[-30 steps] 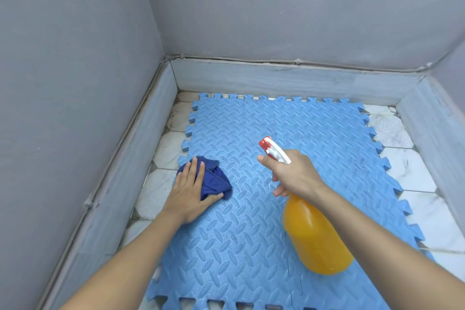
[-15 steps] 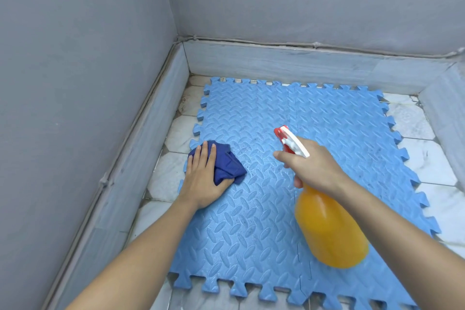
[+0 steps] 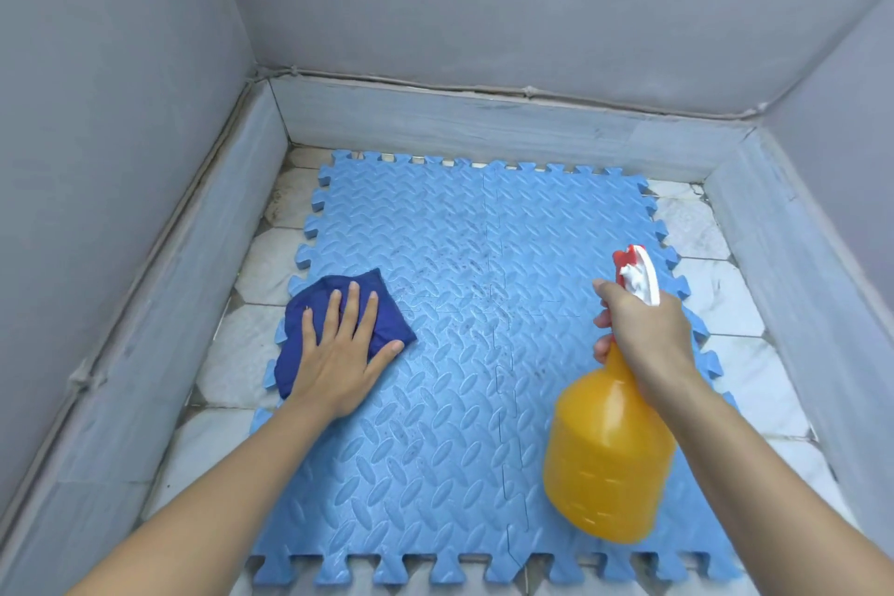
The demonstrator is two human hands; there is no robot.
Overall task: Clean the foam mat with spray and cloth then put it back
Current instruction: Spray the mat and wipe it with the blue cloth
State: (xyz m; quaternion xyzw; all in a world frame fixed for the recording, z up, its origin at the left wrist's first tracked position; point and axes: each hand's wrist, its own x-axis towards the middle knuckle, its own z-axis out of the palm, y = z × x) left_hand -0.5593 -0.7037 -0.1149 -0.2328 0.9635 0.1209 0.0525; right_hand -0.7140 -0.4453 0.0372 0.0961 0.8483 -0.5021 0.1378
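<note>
A blue foam mat [image 3: 464, 257] with a raised tread pattern and toothed edges lies flat on the floor; dark specks dot its middle. My left hand [image 3: 341, 353] presses flat, fingers spread, on a dark blue cloth [image 3: 309, 319] at the mat's left edge. My right hand [image 3: 643, 334] grips the neck of an orange spray bottle [image 3: 604, 469] with a red and white trigger head [image 3: 638, 276], held above the mat's right side with its nozzle pointing away from me.
White marble floor tiles [image 3: 754, 382] show around the mat. A low grey marble skirting [image 3: 484, 121] and grey walls [image 3: 106, 111] close in the left, far and right sides.
My right hand has carried the spray bottle to the right side of the mat. My left hand has flattened on the cloth, which now lies more spread out. The view has pulled back.
</note>
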